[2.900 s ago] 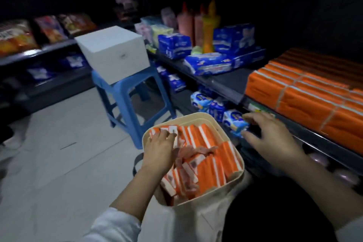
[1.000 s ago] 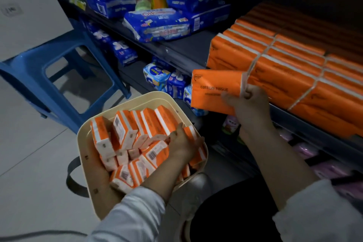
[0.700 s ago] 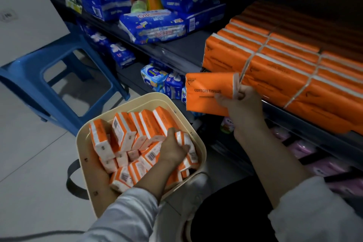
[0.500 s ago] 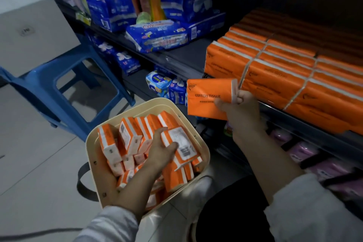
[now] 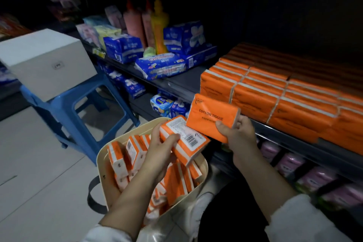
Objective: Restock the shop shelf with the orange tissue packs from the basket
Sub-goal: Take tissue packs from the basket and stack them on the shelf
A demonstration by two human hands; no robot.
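- Head view, dim shop aisle. Left grip, a bare hand, curled round a soft rectangular tissue pack, thumb on top, fingers beneath.
- Held just above the basket; white label face with barcode upward; long axis slanting from upper left down to lower right.
- Right grip, also bare, pinching a second pack at its lower right end, thumb on the printed face.
- Glossy orange film, "COTTON TISSUE" lettering toward the camera; long axis dipping a little to the right; held in front of the shelf edge, not resting on it.
- Near corners of the two held packs overlapping in view; contact not determinable.
- Basket: cream, smooth, rounded-square rim, dark strap at its left side; filled with more orange-and-white packs, mostly on end.
- On the dark shelf, right part: stacked orange packs in tight rows, pale edges showing.
- Further left on the same shelf: blue wrapped packs; tall pink and yellow bottles behind.
- Lower shelf: pink wrapped packs, blurred.
- Left of the basket: blue plastic stool carrying a plain white box; pale tiled floor.
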